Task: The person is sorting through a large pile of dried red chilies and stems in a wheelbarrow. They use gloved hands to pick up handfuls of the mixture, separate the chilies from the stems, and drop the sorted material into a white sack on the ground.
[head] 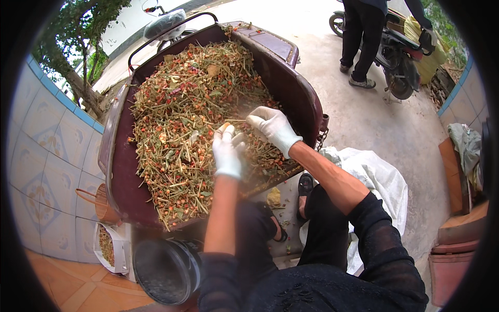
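Observation:
A dark red metal cart bed (124, 156) holds a large heap of cut plant stems (171, 136) mixed with small orange-red pieces. Both my hands wear white knitted gloves and are raised over the heap, a little apart. My right hand (273, 126) pinches one end of a thin dry stem (236, 120) between thumb and fingers. The stem's other end reaches towards the fingertips of my left hand (227, 150), whose fingers are partly bent; whether they touch it or hold anything is unclear. Loose bits lie below my hands, near the cart's front edge.
A black bucket (161, 271) and a white container of plant bits (111, 249) stand lower left. An orange basket (102, 202) is beside the cart. White woven sacking (374, 183) lies on the right. A person (362, 35) stands by a parked motorbike (399, 74) further off.

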A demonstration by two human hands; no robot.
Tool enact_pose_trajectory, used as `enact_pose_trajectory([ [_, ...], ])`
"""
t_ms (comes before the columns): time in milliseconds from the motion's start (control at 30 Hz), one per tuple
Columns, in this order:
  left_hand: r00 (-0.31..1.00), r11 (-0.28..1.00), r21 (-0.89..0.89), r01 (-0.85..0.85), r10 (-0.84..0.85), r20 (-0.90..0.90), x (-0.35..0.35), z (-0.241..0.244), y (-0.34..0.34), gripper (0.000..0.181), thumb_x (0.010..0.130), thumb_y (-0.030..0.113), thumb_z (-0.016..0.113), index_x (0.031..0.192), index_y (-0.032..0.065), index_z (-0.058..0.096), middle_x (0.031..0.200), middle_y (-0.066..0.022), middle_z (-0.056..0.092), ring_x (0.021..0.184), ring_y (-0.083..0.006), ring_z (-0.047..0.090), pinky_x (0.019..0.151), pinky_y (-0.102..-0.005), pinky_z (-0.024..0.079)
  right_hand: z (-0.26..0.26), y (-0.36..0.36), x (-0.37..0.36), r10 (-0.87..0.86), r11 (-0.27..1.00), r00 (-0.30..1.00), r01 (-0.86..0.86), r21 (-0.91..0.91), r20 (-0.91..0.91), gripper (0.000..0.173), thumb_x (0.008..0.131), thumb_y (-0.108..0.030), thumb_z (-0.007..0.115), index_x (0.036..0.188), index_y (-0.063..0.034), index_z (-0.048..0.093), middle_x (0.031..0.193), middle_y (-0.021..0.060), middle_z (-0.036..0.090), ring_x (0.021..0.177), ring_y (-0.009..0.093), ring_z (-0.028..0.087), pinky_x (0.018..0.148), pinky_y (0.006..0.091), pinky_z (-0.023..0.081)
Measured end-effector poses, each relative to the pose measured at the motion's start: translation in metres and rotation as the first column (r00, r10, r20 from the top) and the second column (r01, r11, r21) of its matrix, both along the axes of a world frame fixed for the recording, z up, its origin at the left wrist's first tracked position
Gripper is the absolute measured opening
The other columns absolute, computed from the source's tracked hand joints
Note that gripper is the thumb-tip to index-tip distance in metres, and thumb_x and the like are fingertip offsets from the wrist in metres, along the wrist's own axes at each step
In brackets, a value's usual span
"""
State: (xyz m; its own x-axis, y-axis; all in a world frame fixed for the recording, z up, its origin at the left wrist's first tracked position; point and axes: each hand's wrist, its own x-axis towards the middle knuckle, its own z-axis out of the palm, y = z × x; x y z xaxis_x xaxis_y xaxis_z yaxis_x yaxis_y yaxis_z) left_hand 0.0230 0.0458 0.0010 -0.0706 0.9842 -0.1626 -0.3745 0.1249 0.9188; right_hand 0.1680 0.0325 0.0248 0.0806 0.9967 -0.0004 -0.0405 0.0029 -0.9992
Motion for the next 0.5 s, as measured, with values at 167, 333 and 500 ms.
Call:
enact_pose_trajectory([
  [167, 0.974, 0.975, 0.033, 0.22, -0.217, -0.069, 0.002, 0.013, -0.017, 0.03, 0.096, 0.032, 0.062, 0.11, 0.0061, 0.057, 0.094, -0.0033, 0.062, 0.068, -0.0067, 0.053, 0.051, -0.02, 0.04, -0.002, -0.003, -0.003, -0.051, 0.997, 0.998, 0.049, 0.055, 0.024, 0.016, 0.093, -0.019, 0.067, 0.096, -0.0031, 0.069, 0.072, 0.0007, 0.063, 0.059, 0.005, 0.052, 0.051, 0.0235, 0.041],
  [333, 0.964, 0.972, 0.06, 0.227, -0.215, -0.159, 0.003, 0.01, -0.019, 0.019, 0.095, 0.022, 0.065, 0.099, 0.0045, 0.061, 0.081, -0.0008, 0.064, 0.061, -0.0043, 0.053, 0.048, -0.0187, 0.041, -0.002, -0.003, -0.008, -0.061, 0.99, 0.994, 0.047, 0.136, 0.094, 0.014, 0.091, -0.016, 0.068, 0.095, -0.0021, 0.07, 0.075, 0.0016, 0.066, 0.062, 0.006, 0.056, 0.055, 0.0248, 0.044],
  [500, 0.971, 0.975, 0.049, 0.216, -0.209, -0.112, 0.002, 0.014, -0.022, 0.016, 0.095, 0.019, 0.063, 0.1, 0.0039, 0.062, 0.081, -0.0014, 0.064, 0.06, -0.0039, 0.053, 0.047, -0.0179, 0.041, 0.003, -0.007, -0.004, -0.018, 0.996, 0.976, -0.001, 0.089, 0.217, 0.015, 0.091, -0.016, 0.068, 0.097, -0.0021, 0.069, 0.077, 0.0031, 0.068, 0.068, 0.008, 0.059, 0.061, 0.0271, 0.048],
])
